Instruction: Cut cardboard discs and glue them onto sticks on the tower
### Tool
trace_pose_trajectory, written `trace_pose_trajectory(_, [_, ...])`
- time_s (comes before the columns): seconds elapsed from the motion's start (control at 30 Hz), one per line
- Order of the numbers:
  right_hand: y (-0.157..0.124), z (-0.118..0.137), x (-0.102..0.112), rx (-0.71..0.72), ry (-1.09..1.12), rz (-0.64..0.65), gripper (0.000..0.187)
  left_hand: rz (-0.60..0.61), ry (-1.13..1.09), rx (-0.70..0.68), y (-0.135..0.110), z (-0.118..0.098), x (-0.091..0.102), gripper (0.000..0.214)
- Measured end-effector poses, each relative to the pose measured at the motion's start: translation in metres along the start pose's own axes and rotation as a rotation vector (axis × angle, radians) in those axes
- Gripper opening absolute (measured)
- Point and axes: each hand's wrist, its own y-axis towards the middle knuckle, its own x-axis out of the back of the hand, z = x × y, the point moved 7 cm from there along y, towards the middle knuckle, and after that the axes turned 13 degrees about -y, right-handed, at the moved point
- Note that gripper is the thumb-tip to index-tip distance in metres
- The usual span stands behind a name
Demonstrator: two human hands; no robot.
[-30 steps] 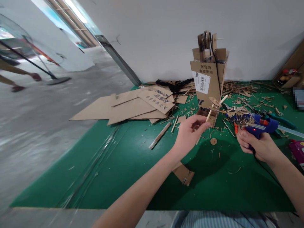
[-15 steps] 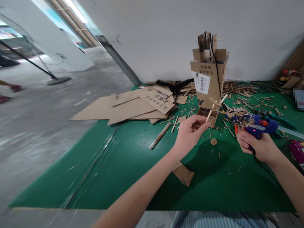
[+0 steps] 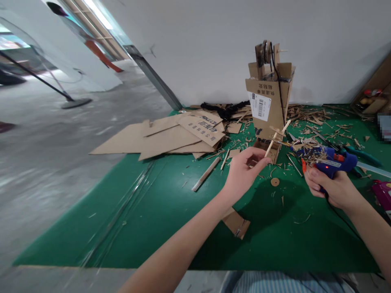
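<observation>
Between the thumb and fingers of my left hand [image 3: 246,169] is a thin wooden stick [image 3: 270,147], tilted up to the right. A small cardboard disc [image 3: 278,131] sits around the stick near its upper end. My right hand [image 3: 328,185] grips a blue hot glue gun [image 3: 331,158] with a lit red light. Its nozzle points left, at or very near the stick by the disc; whether they touch I cannot tell. Curly shreds [image 3: 313,154] cling to the gun's front. Behind the stick stands a cardboard box structure [image 3: 267,101] with a spool [image 3: 266,52] and black cord on top.
Cardboard sheets [image 3: 171,136] lie at the back left of the green table [image 3: 146,228]. A second cardboard disc [image 3: 275,182], a folded cardboard piece [image 3: 236,224] and a grey-brown strip [image 3: 206,174] are nearby. Pliers [image 3: 363,155] and scraps lie right. A person [image 3: 97,51] is in the background.
The stick has turned or shifted slightly in my left hand, and the disc's tilt looks a little different. My right hand and the glue gun stay put. A person has appeared in the background.
</observation>
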Motion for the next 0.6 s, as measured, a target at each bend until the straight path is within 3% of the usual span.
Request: trace_pose_trajectory(0.6, [0.0016,-0.0042,0.0022,0.008,-0.009,0.021,0.041,0.019,0.025,-0.040,0.0000,0.0020,-0.0005,0.011])
